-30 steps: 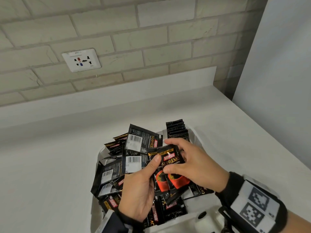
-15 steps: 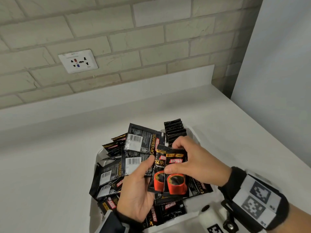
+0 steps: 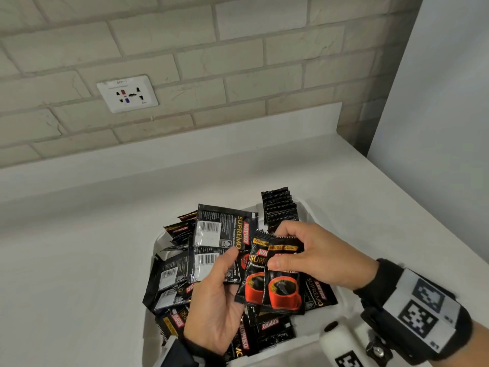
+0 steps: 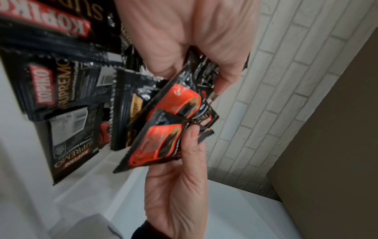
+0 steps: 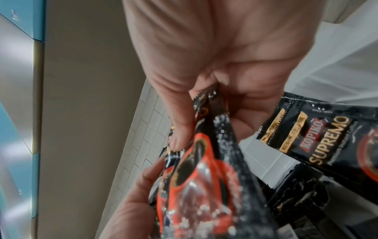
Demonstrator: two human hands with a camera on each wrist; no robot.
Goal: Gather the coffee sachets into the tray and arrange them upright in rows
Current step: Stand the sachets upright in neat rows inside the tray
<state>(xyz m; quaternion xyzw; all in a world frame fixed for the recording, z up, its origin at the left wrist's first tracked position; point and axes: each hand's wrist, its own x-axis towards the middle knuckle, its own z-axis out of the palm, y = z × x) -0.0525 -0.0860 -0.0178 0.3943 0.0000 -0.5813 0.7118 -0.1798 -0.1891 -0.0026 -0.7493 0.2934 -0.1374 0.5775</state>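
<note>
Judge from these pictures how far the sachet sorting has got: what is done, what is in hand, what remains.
Done: one short row of upright sachets stands at the far right of the white tray. In hand: the right hand pinches two sachets face-up together, and the left hand holds them from the other side. Left: most of it, since the loose pile lies flat and jumbled across the tray.

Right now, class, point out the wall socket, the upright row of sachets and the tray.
wall socket [image 3: 127, 94], head view, faceplate centre.
upright row of sachets [image 3: 279, 207], head view, serrated top edges.
tray [image 3: 304, 207], head view, far right rim.
</note>
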